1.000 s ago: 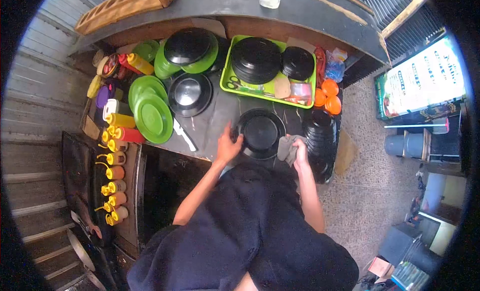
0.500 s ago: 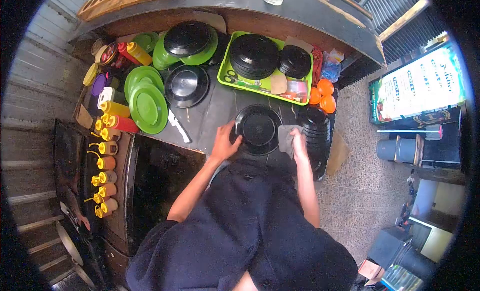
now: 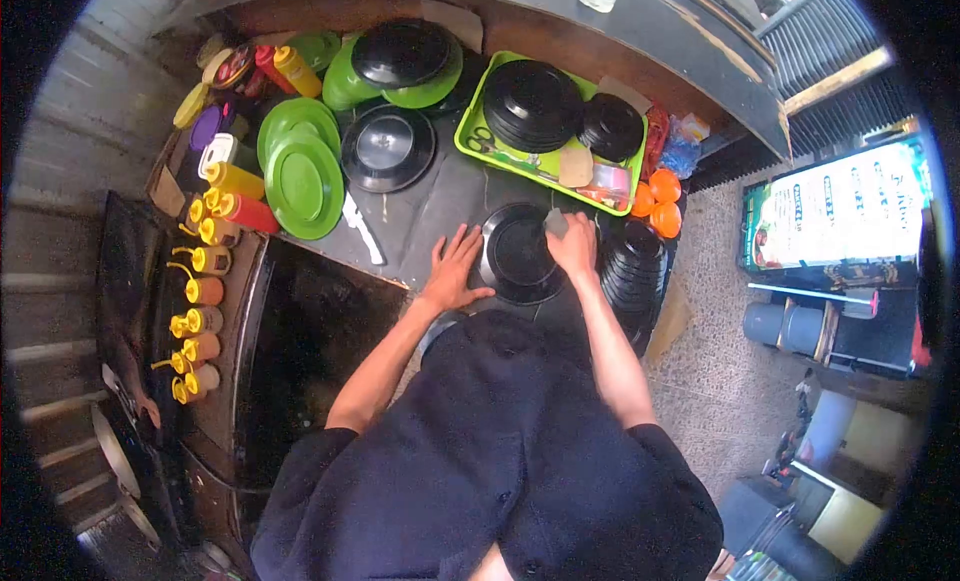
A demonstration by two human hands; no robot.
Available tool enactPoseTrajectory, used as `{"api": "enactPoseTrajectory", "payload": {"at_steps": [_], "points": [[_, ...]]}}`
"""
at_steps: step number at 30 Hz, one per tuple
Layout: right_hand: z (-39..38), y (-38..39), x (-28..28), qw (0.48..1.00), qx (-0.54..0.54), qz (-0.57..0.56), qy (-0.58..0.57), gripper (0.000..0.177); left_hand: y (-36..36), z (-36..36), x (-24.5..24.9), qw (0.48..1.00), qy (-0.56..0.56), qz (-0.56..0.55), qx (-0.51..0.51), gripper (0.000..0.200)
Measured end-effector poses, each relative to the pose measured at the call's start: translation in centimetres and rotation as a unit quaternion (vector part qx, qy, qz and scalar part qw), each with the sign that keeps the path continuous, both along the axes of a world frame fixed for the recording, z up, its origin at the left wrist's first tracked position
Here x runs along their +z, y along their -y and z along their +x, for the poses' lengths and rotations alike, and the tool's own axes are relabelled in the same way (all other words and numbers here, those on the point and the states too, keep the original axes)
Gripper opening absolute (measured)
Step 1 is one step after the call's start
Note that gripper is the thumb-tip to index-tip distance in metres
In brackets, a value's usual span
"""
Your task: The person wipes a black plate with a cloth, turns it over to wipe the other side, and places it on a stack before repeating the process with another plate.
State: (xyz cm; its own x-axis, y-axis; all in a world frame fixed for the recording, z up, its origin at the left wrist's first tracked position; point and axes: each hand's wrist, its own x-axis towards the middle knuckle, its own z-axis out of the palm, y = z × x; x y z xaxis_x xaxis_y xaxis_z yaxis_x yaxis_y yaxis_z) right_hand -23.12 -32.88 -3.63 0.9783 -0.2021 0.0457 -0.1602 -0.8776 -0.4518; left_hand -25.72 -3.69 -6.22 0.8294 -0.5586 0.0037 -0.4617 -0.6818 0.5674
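A black plate [image 3: 520, 253] lies on the dark tabletop right in front of me. My left hand [image 3: 456, 269] is open at its left side, fingers spread, the thumb by the rim. On the plate's upper right rim, my right hand [image 3: 573, 246] is closed around a grey cloth [image 3: 555, 221], which is mostly hidden under the fingers. Just right of that hand stands a stack of black dishes [image 3: 634, 266]. A knife [image 3: 361, 231] with a white handle rests to the left of my left hand.
Behind the plate sits a lime-green tray [image 3: 548, 179] with stacked black plates and scissors. Green plates [image 3: 304, 189], another black plate [image 3: 388, 149] and several sauce bottles [image 3: 247, 213] occupy the left. Orange bowls [image 3: 664, 219] are near the right edge. A shelf [image 3: 680, 51] overhangs the back.
My right hand has moved left with the cloth, from beside the plate onto its rim. My left hand has loosened from the plate's edge and its fingers have spread. The view has shifted slightly.
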Motion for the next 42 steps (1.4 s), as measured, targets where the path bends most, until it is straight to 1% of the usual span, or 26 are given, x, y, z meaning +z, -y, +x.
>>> {"api": "enactPoseTrajectory", "payload": {"at_steps": [2,4,7,10,11,12,13,14,15,16,17,18,20,22,24,28,30,32,34,36,38,39,40,42], "points": [[1.8,-0.7,0.1,1.000,0.020,-0.023,-0.006,0.038,0.0,0.1,0.3,1.000,-0.007,-0.004,0.004,0.118],[2.9,-2.4,-0.1,0.998,0.052,-0.022,0.031,0.039,0.0,0.1,0.3,1.000,-0.015,-0.004,0.001,0.119],[4.0,-5.7,-0.3,0.991,0.121,-0.034,0.052,0.040,-0.2,0.1,0.2,1.000,-0.021,-0.003,0.000,0.119],[3.9,-8.7,-0.5,0.987,0.157,-0.016,0.042,0.042,-0.1,0.0,-0.5,1.000,-0.009,0.001,0.005,0.118],[3.6,-9.6,-0.4,0.986,0.159,-0.016,0.040,0.042,-0.1,0.0,-0.8,1.000,-0.004,0.018,0.006,0.117],[3.4,-10.3,-0.6,0.982,0.184,0.001,0.035,0.042,-0.1,0.0,-0.5,1.000,-0.005,0.018,0.007,0.117],[3.3,-10.5,-0.7,0.977,0.209,0.018,0.030,0.042,-0.1,0.2,-0.1,0.999,-0.021,0.048,0.000,0.117],[3.3,-10.3,-0.7,0.978,0.208,0.017,0.030,0.042,-0.1,0.2,0.3,0.996,-0.037,0.077,-0.008,0.117],[3.4,-9.8,-0.9,0.976,0.213,0.026,0.033,0.043,-0.1,0.2,0.3,0.996,-0.036,0.077,-0.010,0.117],[3.5,-9.4,-0.8,0.975,0.218,0.035,0.035,0.044,-0.1,0.0,0.4,0.995,-0.013,0.094,-0.004,0.117],[3.8,-9.1,-1.3,0.976,0.213,0.017,0.049,0.043,-0.2,-0.2,0.5,0.994,0.011,0.111,0.002,0.118],[4.1,-8.4,-1.3,0.976,0.211,0.018,0.049,0.043,-0.2,-0.2,0.4,0.994,0.011,0.112,0.000,0.118],[4.4,-6.9,-1.1,0.982,0.181,-0.021,0.046,0.045,-0.2,-0.4,0.2,0.995,0.049,0.084,0.012,0.120],[4.3,-4.7,-1.0,0.990,0.137,-0.013,0.039,0.047,-0.1,-0.5,0.3,0.995,0.048,0.091,0.013,0.120],[3.7,-2.3,-1.5,0.996,0.085,-0.021,0.025,0.043,-0.1,-0.5,0.5,0.994,0.048,0.097,0.011,0.120],[-0.1,0.3,-0.8,1.000,0.022,0.000,0.021,0.040,-0.1,-0.4,0.6,0.994,0.050,0.096,0.012,0.119],[-2.6,0.8,-0.4,0.999,-0.027,0.035,0.019,0.039,0.1,-0.3,0.7,0.993,0.056,0.104,0.006,0.119],[-5.4,0.0,-0.1,0.997,-0.053,0.039,0.033,0.039,0.2,-0.4,0.7,0.992,0.051,0.113,0.014,0.119],[-8.0,-1.1,0.9,0.994,-0.088,0.061,-0.003,0.041,0.3,-0.5,0.6,0.992,0.047,0.116,0.008,0.120],[-10.3,-2.1,1.2,0.992,-0.100,0.079,-0.010,0.044,0.3,-0.5,0.4,0.994,0.052,0.100,0.016,0.121],[-12.4,-2.8,0.6,0.993,-0.082,0.085,-0.009,0.035,0.3,-0.4,0.6,0.994,0.046,0.104,0.008,0.122],[-13.1,-3.0,0.5,0.993,-0.072,0.099,-0.003,0.039,0.3,-0.4,0.5,0.994,0.041,0.100,0.009,0.121],[-13.3,-2.6,0.3,0.992,-0.076,0.099,0.000,0.039,0.3,-0.4,0.4,0.994,0.036,0.098,0.010,0.121],[-13.5,-2.0,-0.1,0.989,-0.041,0.144,0.011,0.039,0.2,-0.4,0.3,0.996,0.031,0.078,0.004,0.121]]}}
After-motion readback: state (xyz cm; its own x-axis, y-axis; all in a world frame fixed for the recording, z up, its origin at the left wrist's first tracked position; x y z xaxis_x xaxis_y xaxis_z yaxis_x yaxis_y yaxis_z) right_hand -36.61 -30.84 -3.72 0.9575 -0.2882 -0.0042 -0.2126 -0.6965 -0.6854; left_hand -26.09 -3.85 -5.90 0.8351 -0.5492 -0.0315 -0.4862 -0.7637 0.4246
